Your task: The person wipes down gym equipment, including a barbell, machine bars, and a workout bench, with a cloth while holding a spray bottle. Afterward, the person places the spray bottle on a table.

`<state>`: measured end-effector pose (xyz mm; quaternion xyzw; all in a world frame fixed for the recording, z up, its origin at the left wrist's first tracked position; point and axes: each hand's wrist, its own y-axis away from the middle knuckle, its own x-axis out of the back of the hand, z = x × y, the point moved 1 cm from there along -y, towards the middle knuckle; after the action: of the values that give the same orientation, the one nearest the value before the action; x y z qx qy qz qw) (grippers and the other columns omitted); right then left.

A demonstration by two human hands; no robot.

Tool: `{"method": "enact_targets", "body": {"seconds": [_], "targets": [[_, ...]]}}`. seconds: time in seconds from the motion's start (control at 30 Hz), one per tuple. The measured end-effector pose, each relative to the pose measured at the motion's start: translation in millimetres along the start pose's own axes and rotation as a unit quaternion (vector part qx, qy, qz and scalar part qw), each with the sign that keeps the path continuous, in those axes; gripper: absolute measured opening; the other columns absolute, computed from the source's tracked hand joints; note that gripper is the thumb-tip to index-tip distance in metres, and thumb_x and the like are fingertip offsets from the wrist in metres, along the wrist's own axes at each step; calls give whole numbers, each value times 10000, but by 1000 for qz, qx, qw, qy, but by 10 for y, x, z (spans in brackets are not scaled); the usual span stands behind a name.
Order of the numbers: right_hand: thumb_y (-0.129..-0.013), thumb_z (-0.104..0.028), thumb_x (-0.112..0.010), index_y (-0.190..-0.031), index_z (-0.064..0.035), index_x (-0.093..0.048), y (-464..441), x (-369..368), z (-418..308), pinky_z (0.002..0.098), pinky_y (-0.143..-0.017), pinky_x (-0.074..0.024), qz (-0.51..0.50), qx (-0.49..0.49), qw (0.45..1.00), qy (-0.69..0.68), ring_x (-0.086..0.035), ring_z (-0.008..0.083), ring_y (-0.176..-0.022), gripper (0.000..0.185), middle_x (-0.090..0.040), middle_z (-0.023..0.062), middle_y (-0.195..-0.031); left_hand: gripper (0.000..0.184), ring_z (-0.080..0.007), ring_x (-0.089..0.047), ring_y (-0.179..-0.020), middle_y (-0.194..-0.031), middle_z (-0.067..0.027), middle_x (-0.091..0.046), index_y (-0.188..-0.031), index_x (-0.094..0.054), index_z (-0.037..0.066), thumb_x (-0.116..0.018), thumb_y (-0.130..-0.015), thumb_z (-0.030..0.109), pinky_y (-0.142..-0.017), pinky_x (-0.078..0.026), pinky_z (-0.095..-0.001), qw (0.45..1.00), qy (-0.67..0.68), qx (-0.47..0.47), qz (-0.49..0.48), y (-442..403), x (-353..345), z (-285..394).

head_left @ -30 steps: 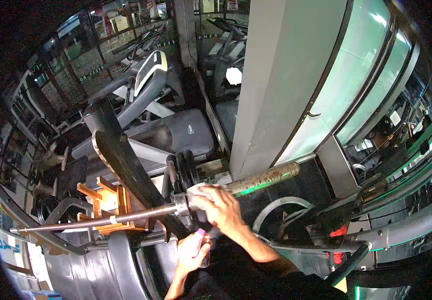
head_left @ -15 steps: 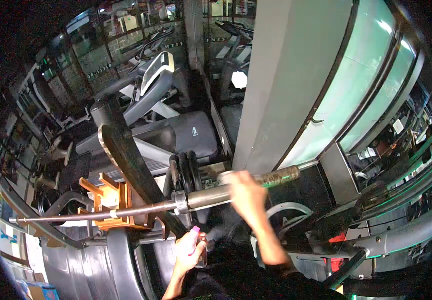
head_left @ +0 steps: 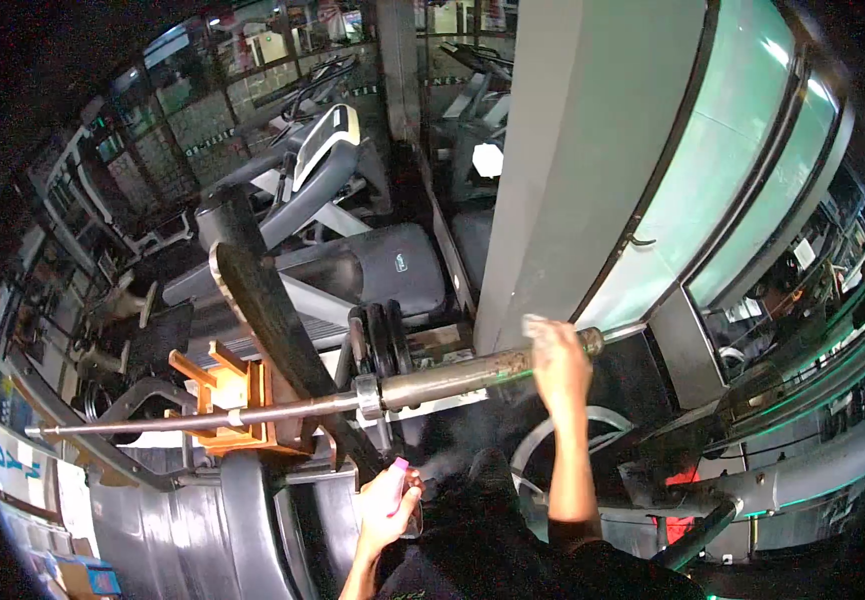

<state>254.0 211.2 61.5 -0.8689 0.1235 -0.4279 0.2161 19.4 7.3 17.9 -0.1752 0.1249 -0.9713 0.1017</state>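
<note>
My right hand (head_left: 561, 372) is gripping a crumpled whitish cloth (head_left: 535, 326) and closing over the worn thick sleeve (head_left: 458, 379) of the metal bar (head_left: 283, 409), near the sleeve's right end. The bar is lying across the view, its thin end pointing left and a bright collar (head_left: 369, 396) sitting where the sleeve begins. My left hand (head_left: 383, 512) is gripping a clear bottle with a pink top (head_left: 400, 466), holding it below the collar and apart from the bar.

The thin part is passing over the front of a wooden frame (head_left: 233, 400) and a dark slanting beam (head_left: 273, 320); I cannot tell which of them it is touching. Beyond the beam, an exercise machine (head_left: 328, 148) is standing with its console tilted, and its dark cover is showing a small white logo, too small for me to read. A light panel (head_left: 11, 462) at the lower left is carrying large blue letters, a Y among them. The dark glass (head_left: 203, 105) behind is showing pale lettering, only partly legible.
</note>
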Motion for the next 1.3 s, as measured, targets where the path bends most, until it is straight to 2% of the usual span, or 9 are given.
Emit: {"method": "enact_targets", "body": {"seconds": [0.23, 0.3, 0.37, 0.47, 0.57, 0.67, 0.8, 1.03, 1.3], "targets": [[-796, -97, -644, -1028, -140, -653, 112, -289, -246, 402, -729, -513, -13, 43, 992, 118, -632, 265, -854, 237, -620, 75, -921, 241, -226, -673, -734, -821, -107, -672, -1042, -622, -4, -660, -818, 74, -695, -530, -329, 999, -17, -24, 44, 16, 58, -36], [-832, -104, -610, -1051, -116, -663, 340, -508, -710, 419, -761, -505, -50, 162, 985, -43, -624, 284, -861, 226, -635, 92, -941, 284, -236, -670, -749, -834, -110, -673, -1080, -612, -7, -667, -816, 83, -697, -530, -332, 999, -2, -9, 50, -14, 47, -112], [-724, -16, -606, -1023, -161, -680, 598, -744, -1100, 393, -830, -520, -83, 256, 958, -97, -618, 254, -996, 341, -636, 47, -1069, 296, -240, -669, -748, -837, -112, -673, -1088, -608, -8, -671, -813, 83, -696, -530, -332, 999, -4, -22, 41, -95, 51, -119], [-681, -39, -658, -1119, -177, -658, 730, -942, -1158, 419, -966, -461, -45, 285, 943, -168, -573, 288, -1081, 459, -588, 75, -1122, 338, -235, -668, -744, -835, -121, -671, -1119, -589, -16, -677, -805, 71, -696, -531, -330, 997, -42, -60, 37, -196, 84, -71], [-711, -51, -633, -1046, -179, -688, 551, -663, -943, 400, -814, -512, -27, 298, 946, -121, -611, 273, -944, 363, -621, 47, -1056, 396, -206, -663, -714, -851, -122, -670, -1158, -563, -16, -693, -795, 74, -673, -533, -319, 995, -51, -85, -1, -222, 116, -47], [-795, -65, -641, -1017, -185, -706, 338, -355, -573, 388, -801, -535, -26, 70, 991, -110, -643, 267, -934, 261, -646, 37, -1042, 516, -177, -655, -696, -906, -118, -670, -1239, -527, -10, -721, -765, 53, -647, -530, -294, 998, -11, -65, -14, -220, 156, -63], [-780, 46, -606, -1061, -99, -646, -9, -32, 22, 344, -859, -521, 41, 12, 992, -117, -639, 275, -999, 318, -635, 91, -1071, 632, -126, -613, -665, -988, -115, -662, -1344, -461, 3, -702, -759, -14, -611, -512, -253, 994, 87, -27, 64, -160, 158, -170], [-766, 52, -624, -1085, -75, -632, 120, -99, 135, 366, -874, -504, 54, 26, 997, -40, -607, 304, -1039, 343, -594, 121, -1111, 581, -124, -597, -507, -1068, -125, -659, -1343, -435, -10, -409, -766, -79, -465, -487, -274, 998, -30, -21, 60, -174, 346, 151], [-769, 87, -528, -1032, -13, -669, 675, -654, 638, 472, -1036, -403, 216, 115, 965, -96, -494, 383, -1224, 315, -545, 188, -1248, 637, -132, -591, -498, -1109, -150, -643, -1353, -434, 10, -446, -721, -65, -502, -503, -279, 991, 93, -22, 93, -86, 367, -60]]}}
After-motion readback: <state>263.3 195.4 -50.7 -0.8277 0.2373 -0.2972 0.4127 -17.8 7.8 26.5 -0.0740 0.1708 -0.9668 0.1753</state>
